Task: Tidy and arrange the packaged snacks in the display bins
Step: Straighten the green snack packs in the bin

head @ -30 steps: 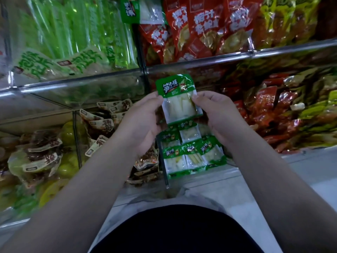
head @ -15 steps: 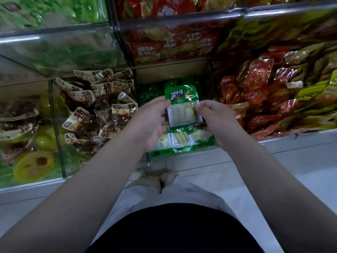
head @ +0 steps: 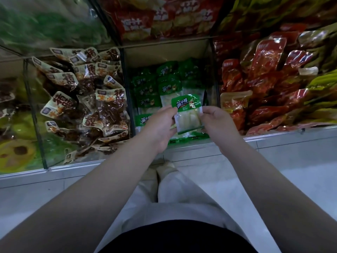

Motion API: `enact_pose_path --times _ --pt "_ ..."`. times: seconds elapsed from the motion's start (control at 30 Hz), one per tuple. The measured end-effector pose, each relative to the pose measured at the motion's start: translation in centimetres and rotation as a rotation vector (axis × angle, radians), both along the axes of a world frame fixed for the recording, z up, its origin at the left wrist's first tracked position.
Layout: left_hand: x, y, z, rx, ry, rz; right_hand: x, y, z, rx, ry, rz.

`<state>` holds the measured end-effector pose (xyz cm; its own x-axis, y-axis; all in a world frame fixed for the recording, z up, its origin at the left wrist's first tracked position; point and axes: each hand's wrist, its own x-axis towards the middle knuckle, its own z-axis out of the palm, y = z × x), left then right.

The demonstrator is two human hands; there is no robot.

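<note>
A small green-topped snack packet (head: 187, 114) with pale contents is held upright between both hands, above the front of the middle bin (head: 167, 52). My left hand (head: 160, 128) pinches its left edge. On the packet's right edge my right hand (head: 217, 123) has the same kind of pinch. Below and behind it, several matching green packets (head: 155, 88) lie in rows in that bin.
Brown-and-cream packets (head: 87, 99) fill the glass bin to the left, red packets (head: 264, 79) the bin to the right. Larger red bags (head: 164, 17) sit on the shelf above. A pale ledge (head: 273, 141) runs along the bins' front; my legs and shoes stand on the floor below.
My view has tilted downward, showing the lower bins from above. Both hands have lowered the green packet toward the front of the middle bin, keeping the same hold.
</note>
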<state>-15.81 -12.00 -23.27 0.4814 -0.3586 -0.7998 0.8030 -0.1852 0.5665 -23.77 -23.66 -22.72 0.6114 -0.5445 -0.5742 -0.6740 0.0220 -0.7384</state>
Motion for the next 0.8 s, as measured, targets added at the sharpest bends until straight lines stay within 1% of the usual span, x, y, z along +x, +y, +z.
enact_pose_path --times 0.13,0.3,0.43,0.67,0.8 --pt "-0.6 -1.1 -1.1 0.035 0.034 0.024 -0.6 -0.1 -1.0 -0.064 0.019 0.096" --pt "-0.7 -1.7 -2.9 0.078 0.004 -0.045 -0.6 -0.2 -1.4 -0.091 0.051 0.123" --pt "-0.7 -2.3 -3.2 0.070 0.006 -0.096 -0.3 -0.4 -1.5 -0.072 0.046 0.082" --pt "-0.3 -3.6 -2.4 0.002 0.093 -0.162 0.9 -0.7 -0.1 -0.013 -0.023 -0.012" --pt "0.3 -3.0 -1.4 -0.053 0.036 -0.146 2.1 -0.6 1.5 0.011 -0.077 -0.051"
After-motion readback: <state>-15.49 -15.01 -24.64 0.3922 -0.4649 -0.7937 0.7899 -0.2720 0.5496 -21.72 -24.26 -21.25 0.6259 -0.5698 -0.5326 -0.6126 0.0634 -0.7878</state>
